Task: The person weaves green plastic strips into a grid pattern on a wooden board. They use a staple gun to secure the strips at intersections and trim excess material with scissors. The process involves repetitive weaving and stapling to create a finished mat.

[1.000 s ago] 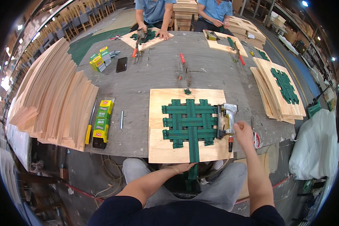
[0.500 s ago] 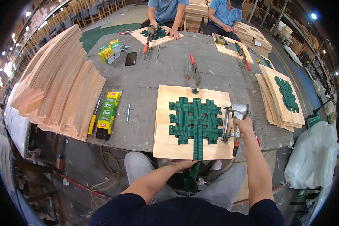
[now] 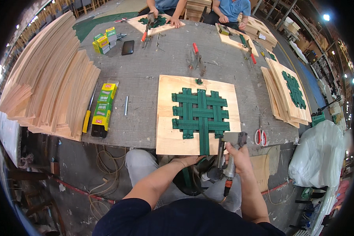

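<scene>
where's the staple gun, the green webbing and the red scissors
staple gun (image 3: 233,146), head view, on its metal body
green webbing (image 3: 200,111), head view, centre of the weave
red scissors (image 3: 260,137), head view, on the handles

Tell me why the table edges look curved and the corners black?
Head view: a fisheye lens bows the grey table toward the rim and leaves dark corners; ceiling lamps glare at right; the centre, with the plywood board and green webbing, stays sharp.
</scene>
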Demonstrator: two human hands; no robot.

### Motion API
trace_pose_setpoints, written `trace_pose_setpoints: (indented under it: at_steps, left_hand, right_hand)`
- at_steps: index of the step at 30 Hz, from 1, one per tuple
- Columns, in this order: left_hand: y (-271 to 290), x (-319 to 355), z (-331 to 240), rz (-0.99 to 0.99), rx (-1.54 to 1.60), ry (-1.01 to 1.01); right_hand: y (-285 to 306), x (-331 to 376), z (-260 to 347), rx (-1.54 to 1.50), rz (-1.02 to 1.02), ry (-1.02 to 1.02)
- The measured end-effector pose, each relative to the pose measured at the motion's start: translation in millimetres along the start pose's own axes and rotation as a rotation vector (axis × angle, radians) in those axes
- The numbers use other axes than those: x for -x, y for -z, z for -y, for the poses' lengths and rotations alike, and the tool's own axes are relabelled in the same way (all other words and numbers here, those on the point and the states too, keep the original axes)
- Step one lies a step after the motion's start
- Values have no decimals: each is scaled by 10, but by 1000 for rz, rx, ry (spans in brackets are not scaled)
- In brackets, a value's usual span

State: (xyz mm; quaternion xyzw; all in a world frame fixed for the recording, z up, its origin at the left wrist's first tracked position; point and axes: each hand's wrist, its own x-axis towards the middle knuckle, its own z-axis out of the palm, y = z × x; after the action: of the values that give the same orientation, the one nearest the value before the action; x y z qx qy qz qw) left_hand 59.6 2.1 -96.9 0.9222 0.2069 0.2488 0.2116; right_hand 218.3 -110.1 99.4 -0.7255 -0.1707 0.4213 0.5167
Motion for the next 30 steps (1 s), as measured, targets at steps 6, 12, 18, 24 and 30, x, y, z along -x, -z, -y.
trace_pose_setpoints:
  at_steps: [6,12,18,24,30]
  left_hand:
    - [76,-29,8,235,146,77]
    - [-250,94,315,-114,-659,-208]
    - [-112,69,76,151,17,18]
    - [14,-8,73,284,45,82]
    - [184,-54,-4,398,58,117]
  right_hand:
    - [-247,-75,-118,59,112,-28]
    - [-487,-100,53,163,156,-17]
    - [-413,-66,-189,152,110,-44]
    - [-497,-71,-154,176,106,-24]
    - [-583,-51,-258,163,108,-31]
